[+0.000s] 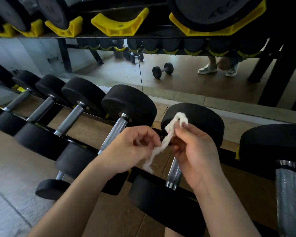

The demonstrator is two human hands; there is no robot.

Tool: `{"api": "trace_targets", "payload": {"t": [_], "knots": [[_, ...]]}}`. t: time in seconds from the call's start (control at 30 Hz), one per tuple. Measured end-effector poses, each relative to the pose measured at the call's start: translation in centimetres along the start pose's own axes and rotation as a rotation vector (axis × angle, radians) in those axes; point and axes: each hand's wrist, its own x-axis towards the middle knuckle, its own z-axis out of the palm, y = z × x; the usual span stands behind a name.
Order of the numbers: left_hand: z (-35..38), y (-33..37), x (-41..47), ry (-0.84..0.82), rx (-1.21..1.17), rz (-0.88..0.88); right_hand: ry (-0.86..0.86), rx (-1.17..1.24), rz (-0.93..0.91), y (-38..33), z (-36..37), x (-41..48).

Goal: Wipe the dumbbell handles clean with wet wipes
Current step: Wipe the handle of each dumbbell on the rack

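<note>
- Pinching wipe (164, 142) with both: left hand (135, 147) on the lower part, right hand (193, 151) on the top end.
- Held in the air, twisted into a thin rope, above a handle (173, 173) toward the right end of the rack (229, 152); seemingly clear of it.
- Likely to clean only a narrow strip of knurling if used roped; better spread first.
- Could tear if pulled harder between hands.
- Might snag on knurling and shred.
- Could slip from either pinch and fall to the floor, picking up grit.

Yellow cradles (120, 26), wall mirror (183, 83).
</note>
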Motion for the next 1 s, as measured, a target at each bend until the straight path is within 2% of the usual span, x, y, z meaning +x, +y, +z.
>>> {"api": "trace_targets", "payload": {"t": [0.1,0.2,0.27,0.37,0.47,0.57,0.7,0.87,1.0], "knots": [[-0.3,1.4,-1.2,-0.012,-0.194,-0.025,-0.084,-0.172,-0.101,0.0,0.9,-0.2],[0.1,2.0,-1.6,0.186,-0.107,0.003,-0.135,-0.207,-0.154,-0.1,2.2,-0.5],[-0.5,1.4,-1.9,0.256,-0.136,-0.028,-0.168,-0.306,-0.165,-0.1,2.9,-0.5],[-2.9,-0.2,-3.3,0.237,-0.422,-0.079,-0.262,-0.478,-0.134,0.0,4.1,-0.1],[-5.1,-1.5,-4.5,0.279,-0.630,-0.072,-0.377,-0.482,-0.084,1.2,5.8,0.6],[-6.9,-2.6,-5.0,0.342,-0.467,-0.089,-0.361,-0.332,-0.018,2.5,7.9,1.1],[-9.8,-3.0,-5.2,0.308,-0.220,-0.009,-0.259,-0.067,0.070,4.2,10.6,1.8],[-13.2,-4.0,-4.6,0.116,-0.016,0.163,-0.036,-0.240,-0.055,5.7,14.0,2.8],[-15.7,-6.0,-2.5,0.131,0.091,0.213,0.035,-0.498,-0.168,6.5,15.3,4.7]]}}
